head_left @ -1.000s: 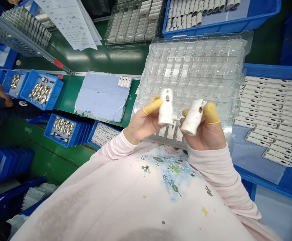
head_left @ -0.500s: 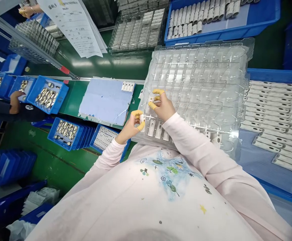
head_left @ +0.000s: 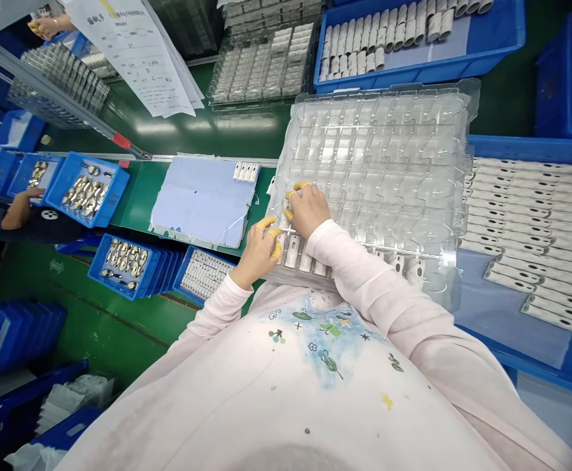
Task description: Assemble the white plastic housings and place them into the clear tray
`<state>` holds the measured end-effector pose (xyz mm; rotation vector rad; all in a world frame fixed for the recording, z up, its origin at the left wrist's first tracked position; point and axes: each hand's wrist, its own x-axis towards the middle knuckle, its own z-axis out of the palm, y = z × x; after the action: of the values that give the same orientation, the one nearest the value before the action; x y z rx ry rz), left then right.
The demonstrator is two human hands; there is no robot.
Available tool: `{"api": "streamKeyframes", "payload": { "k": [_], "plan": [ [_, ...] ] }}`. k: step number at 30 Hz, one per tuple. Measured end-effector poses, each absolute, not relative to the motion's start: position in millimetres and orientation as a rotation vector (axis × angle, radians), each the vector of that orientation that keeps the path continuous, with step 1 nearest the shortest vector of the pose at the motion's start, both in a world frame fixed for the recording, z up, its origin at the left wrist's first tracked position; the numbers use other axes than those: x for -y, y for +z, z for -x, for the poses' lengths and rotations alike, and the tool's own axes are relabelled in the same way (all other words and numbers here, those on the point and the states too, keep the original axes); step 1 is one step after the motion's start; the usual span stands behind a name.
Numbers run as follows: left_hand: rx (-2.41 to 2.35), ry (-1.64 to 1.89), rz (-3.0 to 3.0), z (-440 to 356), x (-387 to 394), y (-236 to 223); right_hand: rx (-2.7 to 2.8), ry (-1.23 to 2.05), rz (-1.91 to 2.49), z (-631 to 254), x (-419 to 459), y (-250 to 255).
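Just under the person's fingers, white tubular parts (head_left: pixel 292 252) stand in pockets along the near edge of a clear plastic tray (head_left: pixel 374 150). The right hand (head_left: pixel 308 210) sits above them, its fingers bunched and curled down into a pocket near the tray's left edge. The left hand (head_left: pixel 256 255) is just beside it, curled too, at the tray's near left corner (both wear yellow finger cots (head_left: pixel 266 224)). Whether either hand pinches a part, I cannot tell. Beyond the tray's far edge sits a blue crate (head_left: pixel 413 75) of white parts, and right of the tray a blue bin (head_left: pixel 526 149) of long white pieces. Left of the tray lies a pale blue pad (head_left: pixel 202 203), and further left a co-worker's hand (head_left: pixel 21 210) reaches near a blue tray (head_left: pixel 119 190) of metal parts.
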<state>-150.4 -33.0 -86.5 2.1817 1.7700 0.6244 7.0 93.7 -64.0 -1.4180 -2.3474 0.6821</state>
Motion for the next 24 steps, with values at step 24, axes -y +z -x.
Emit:
{"api": "streamKeyframes", "payload": {
  "k": [24],
  "plan": [
    [-1.940,0.760,-2.099,164.3,38.2,-96.2,0.548,0.322,2.438,-416.7,-48.8,-219.3]
  ]
}}
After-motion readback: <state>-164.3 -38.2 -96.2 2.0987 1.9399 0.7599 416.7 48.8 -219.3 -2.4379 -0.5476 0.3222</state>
